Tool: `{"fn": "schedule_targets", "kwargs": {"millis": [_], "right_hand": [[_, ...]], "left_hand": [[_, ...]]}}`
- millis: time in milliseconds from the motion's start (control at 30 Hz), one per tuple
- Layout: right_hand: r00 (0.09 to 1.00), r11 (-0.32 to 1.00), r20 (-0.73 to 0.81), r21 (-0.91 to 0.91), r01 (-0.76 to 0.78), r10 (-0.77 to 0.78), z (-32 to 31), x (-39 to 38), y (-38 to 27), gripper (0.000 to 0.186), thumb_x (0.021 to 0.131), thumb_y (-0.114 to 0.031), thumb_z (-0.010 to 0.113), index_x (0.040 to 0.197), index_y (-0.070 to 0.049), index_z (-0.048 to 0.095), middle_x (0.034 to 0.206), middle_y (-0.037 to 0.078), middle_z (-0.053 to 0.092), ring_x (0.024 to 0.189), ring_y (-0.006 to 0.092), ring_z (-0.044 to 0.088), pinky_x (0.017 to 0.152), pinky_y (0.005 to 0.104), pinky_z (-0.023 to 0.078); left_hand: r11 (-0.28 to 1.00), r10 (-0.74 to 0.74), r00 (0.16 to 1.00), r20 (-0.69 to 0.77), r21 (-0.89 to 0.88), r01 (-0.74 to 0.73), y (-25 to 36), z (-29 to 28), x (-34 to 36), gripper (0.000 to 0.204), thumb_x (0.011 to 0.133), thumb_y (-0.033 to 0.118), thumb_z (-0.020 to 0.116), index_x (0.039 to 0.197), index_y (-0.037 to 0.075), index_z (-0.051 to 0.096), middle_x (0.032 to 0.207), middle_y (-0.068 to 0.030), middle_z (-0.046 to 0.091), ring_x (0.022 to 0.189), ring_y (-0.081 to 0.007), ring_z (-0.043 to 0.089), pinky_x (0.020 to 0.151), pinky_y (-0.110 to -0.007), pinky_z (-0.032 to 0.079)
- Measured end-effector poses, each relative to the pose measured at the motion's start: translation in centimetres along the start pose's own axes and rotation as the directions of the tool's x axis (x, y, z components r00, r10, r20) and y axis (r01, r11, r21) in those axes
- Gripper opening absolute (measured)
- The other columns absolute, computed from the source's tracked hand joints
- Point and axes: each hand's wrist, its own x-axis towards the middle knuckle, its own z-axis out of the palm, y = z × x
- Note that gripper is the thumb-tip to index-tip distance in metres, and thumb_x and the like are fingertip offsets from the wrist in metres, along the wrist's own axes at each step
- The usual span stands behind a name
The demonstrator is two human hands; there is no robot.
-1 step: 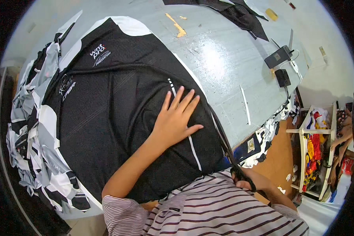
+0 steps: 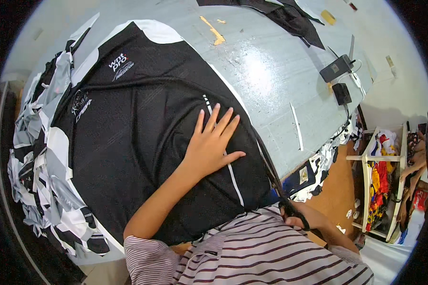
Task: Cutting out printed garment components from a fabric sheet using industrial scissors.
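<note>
A large black printed fabric panel [image 2: 114, 137] with white edges lies spread over the grey table. My left hand [image 2: 209, 147] rests flat on its right part, fingers spread, across a thin white stripe [image 2: 233, 185]. By the panel's lower right edge, close to my body, my right hand [image 2: 297, 220] is closed round the dark handles of a pair of scissors [image 2: 286, 205]. Their long blades point away from me along the panel's right edge. Part of my right hand is hidden behind the handles.
White, grey and black fabric scraps [image 2: 57, 185] are heaped along the left. Black cut pieces [image 2: 290, 21] lie at the far side. A dark power adapter [image 2: 336, 69] with cables sits at the right. Past the table's right edge stands a white rack [image 2: 366, 190] of colourful items.
The fingers of my left hand have shifted very slightly to the left on the fabric. My right hand and the scissors look the same.
</note>
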Motion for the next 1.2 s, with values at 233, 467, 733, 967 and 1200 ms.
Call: {"fn": "schedule_targets", "kwargs": {"millis": [233,467,733,967,1200], "right_hand": [[0.993,0.996,-0.117,-0.094,-0.015,0.004,0.5,2.0,-1.7,0.04,0.088,-0.043,0.06,0.089,-0.005,0.049,0.068,0.004,0.053,0.063,0.0129,0.05,0.057,0.0272,0.04],[0.969,0.96,-0.248,-0.272,-0.064,-0.006,2.0,2.0,-4.5,0.049,0.09,-0.047,0.055,0.093,0.002,0.051,0.076,0.021,0.058,0.071,0.0358,0.059,0.065,0.0413,0.046],[0.962,0.938,-0.274,-0.331,-0.105,0.011,2.3,2.0,-3.6,0.05,0.09,-0.046,0.054,0.095,0.004,0.051,0.076,0.022,0.058,0.071,0.0366,0.058,0.066,0.0419,0.046],[0.975,0.974,-0.22,-0.218,-0.065,0.015,1.7,1.8,-4.1,0.05,0.09,-0.046,0.054,0.095,0.003,0.049,0.075,0.02,0.056,0.07,0.0326,0.056,0.067,0.0401,0.045],[0.974,0.956,-0.202,-0.253,-0.149,0.098,1.6,1.7,-3.7,0.059,0.089,-0.049,0.053,0.113,0.005,0.049,0.083,0.023,0.059,0.075,0.0347,0.058,0.071,0.0397,0.046]], "left_hand": [[0.997,-0.029,0.999,-0.016,0.076,0.03,0.4,0.5,-0.4,0.084,0.076,0.064,0.057,0.136,0.007,0.045,0.146,-0.0123,0.036,0.138,-0.0361,0.025,0.109,-0.062,0.012],[0.995,-0.08,0.997,-0.021,0.056,0.081,0.8,0.5,-0.8,0.084,0.075,0.064,0.059,0.137,0.009,0.044,0.146,-0.0114,0.035,0.139,-0.0344,0.024,0.109,-0.063,0.01],[0.993,-0.102,0.994,-0.041,0.054,0.104,1.0,0.7,-0.8,0.085,0.074,0.065,0.059,0.136,0.008,0.046,0.146,-0.0113,0.036,0.138,-0.0334,0.025,0.107,-0.066,0.009],[0.992,-0.121,0.991,-0.057,0.037,0.123,0.7,0.8,-1.0,0.086,0.073,0.066,0.059,0.135,0.008,0.046,0.146,-0.0097,0.036,0.139,-0.0325,0.024,0.107,-0.067,0.007],[0.994,-0.103,0.993,-0.063,0.022,0.105,0.7,0.8,-1.1,0.086,0.073,0.067,0.058,0.136,0.009,0.046,0.146,-0.0098,0.036,0.139,-0.032,0.023,0.107,-0.067,0.007]]}}
